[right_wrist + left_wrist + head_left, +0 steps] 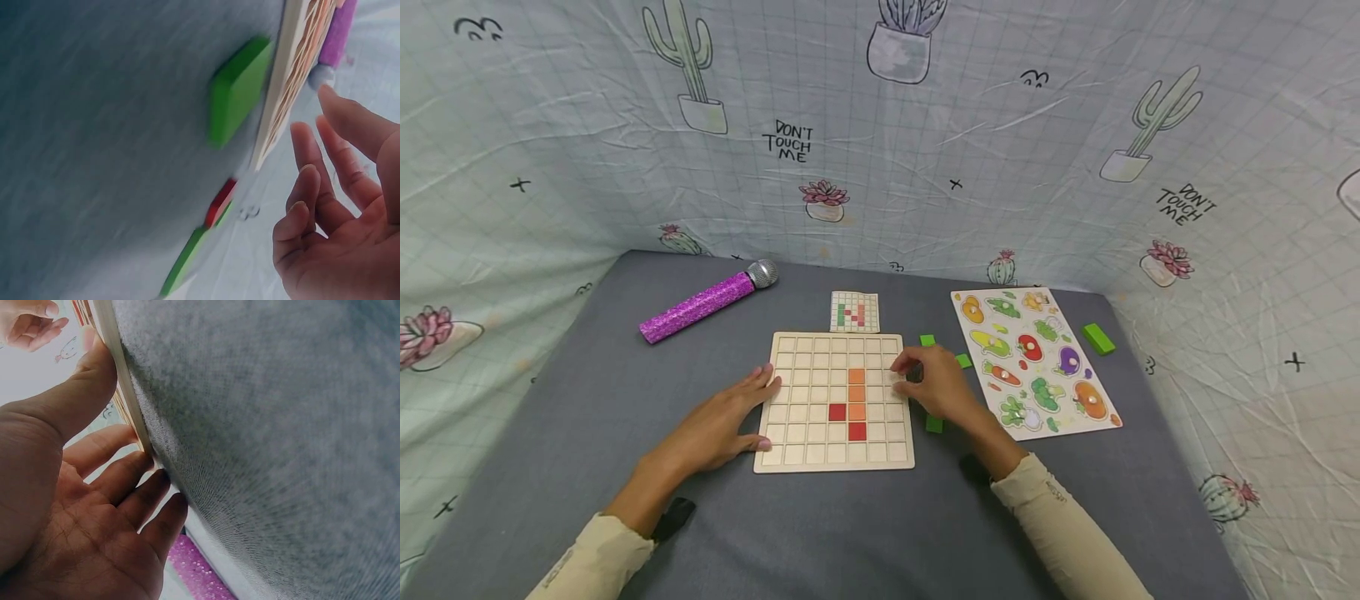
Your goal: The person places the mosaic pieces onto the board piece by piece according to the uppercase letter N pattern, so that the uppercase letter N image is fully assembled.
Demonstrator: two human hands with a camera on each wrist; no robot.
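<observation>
A wooden grid board [805, 454] lies on the grey table. Set in its cells are a column of three orange tiles [857, 393], a red tile [837, 412] beside the lowest one and another red tile [857, 432] beneath it. My left hand [722, 425] touches the board's left edge with its fingers extended and thumb spread. Over the right edge hovers my right hand [943, 383], thumb and fingertips apart, nothing between them. Loose near that hand are several green tiles [934, 424]; the right wrist view also shows a red tile [220, 203] among them.
Behind the board lies a small pattern card [872, 323]. A glittery purple microphone [700, 307] is at back left. To the right are a vegetable puzzle board [1011, 379] and a green block [1098, 339]. A printed cloth [880, 125] hangs around the table.
</observation>
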